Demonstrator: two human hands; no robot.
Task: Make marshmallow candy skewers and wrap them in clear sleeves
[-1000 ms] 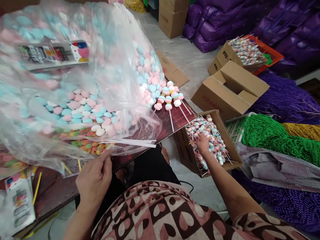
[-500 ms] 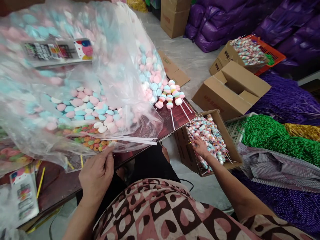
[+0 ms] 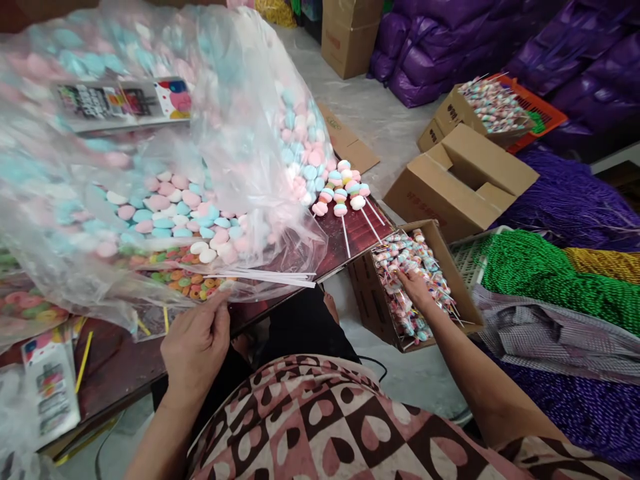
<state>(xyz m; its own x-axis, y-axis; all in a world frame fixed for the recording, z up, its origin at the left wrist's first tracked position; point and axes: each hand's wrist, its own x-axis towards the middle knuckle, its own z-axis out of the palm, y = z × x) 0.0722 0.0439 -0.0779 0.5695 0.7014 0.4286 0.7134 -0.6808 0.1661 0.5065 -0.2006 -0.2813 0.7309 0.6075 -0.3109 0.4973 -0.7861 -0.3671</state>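
Note:
My left hand is at the table's front edge, its fingers curled closed beside the lower edge of a clear plastic bag of pink, blue and white marshmallows. What its fingers hold, if anything, is hidden. White paper sticks lie just beyond it, next to ring-shaped gummies. Down at the right, my right hand rests on wrapped marshmallow skewers in a cardboard box. Its fingers look stretched out, touching the wrappers. Several unwrapped marshmallow skewers lie on the table corner.
An open carton stands behind the box. Farther back sits another carton of skewers in an orange basket. Green bead strings fill a white basket at the right. Purple sacks are stacked behind. Printed packets and yellow strips lie at the left.
My right hand has shifted slightly right and toward the middle of the box, over the wrapped skewers. The left hand has stayed almost in place.

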